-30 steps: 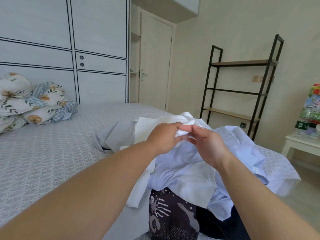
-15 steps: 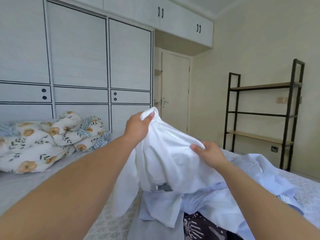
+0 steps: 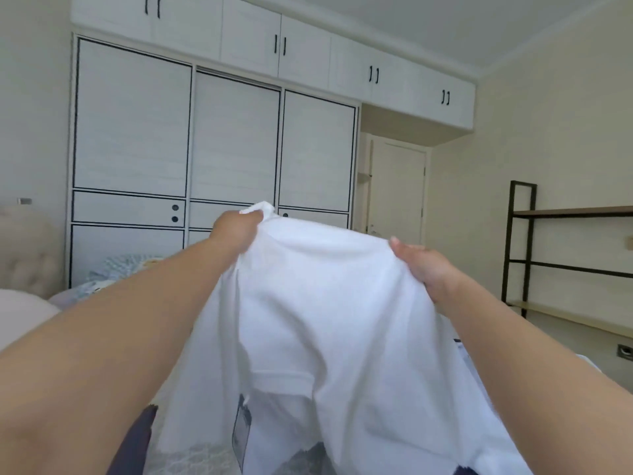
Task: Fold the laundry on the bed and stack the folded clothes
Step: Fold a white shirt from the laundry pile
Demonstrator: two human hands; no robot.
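A white shirt hangs spread in the air in front of me, filling the lower middle of the head view. My left hand grips its top edge at the left, with a bunch of cloth sticking out above the fist. My right hand holds the top edge at the right, thumb over the fabric. The shirt hides most of the laundry pile; only a dark garment shows at the lower left. A strip of the bed shows under the hem.
A white wardrobe with sliding doors stands straight ahead. A black metal shelf stands at the right wall beside a closed door. Floral bedding and a padded headboard lie at the left.
Both hands have pulled the white shirt up off the pile and moved apart, spreading it wide. My view has tilted upward, so the pile has dropped out of sight.
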